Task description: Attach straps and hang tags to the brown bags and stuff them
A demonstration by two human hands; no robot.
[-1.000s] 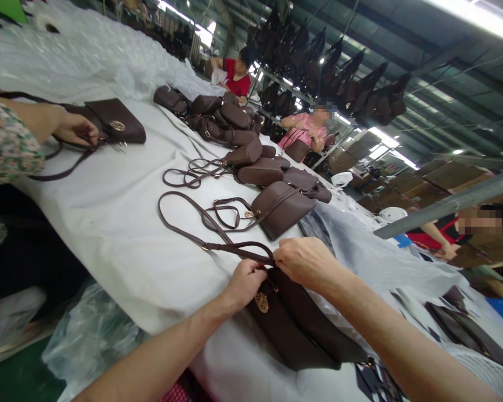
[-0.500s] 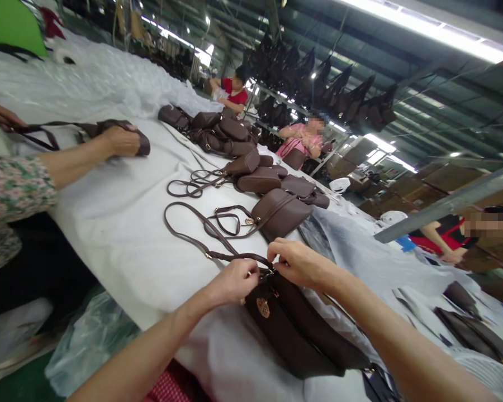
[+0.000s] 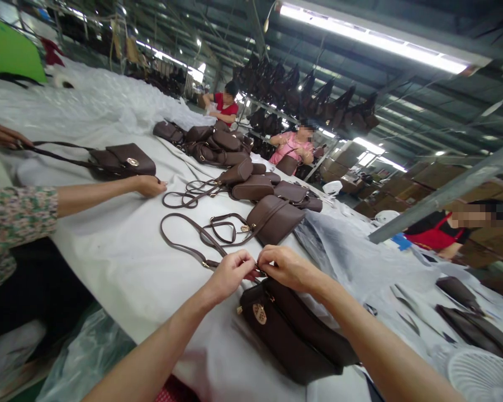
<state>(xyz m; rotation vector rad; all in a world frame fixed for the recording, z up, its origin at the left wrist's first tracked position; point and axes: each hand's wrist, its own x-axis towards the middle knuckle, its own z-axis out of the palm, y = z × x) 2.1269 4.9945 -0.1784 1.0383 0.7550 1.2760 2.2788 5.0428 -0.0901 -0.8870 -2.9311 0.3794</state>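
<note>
Lying flat, dark brown handbag (image 3: 293, 335), gold medallion, strap pinched by both hands.

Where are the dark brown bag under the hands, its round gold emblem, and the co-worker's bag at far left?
dark brown bag (image 3: 295, 340), head view, on its front panel.
round gold emblem (image 3: 259, 313), head view, on the emblem's centre.
co-worker's bag (image 3: 128, 162), head view, on its front flap.

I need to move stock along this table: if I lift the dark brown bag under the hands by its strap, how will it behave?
The dark brown leather-look bag lies flat and slack, so it would probably sag. Its thin brown strap curls loosely, likely floppy and prone to snagging. Its smooth surface might slide easily on the white table cover.
</note>
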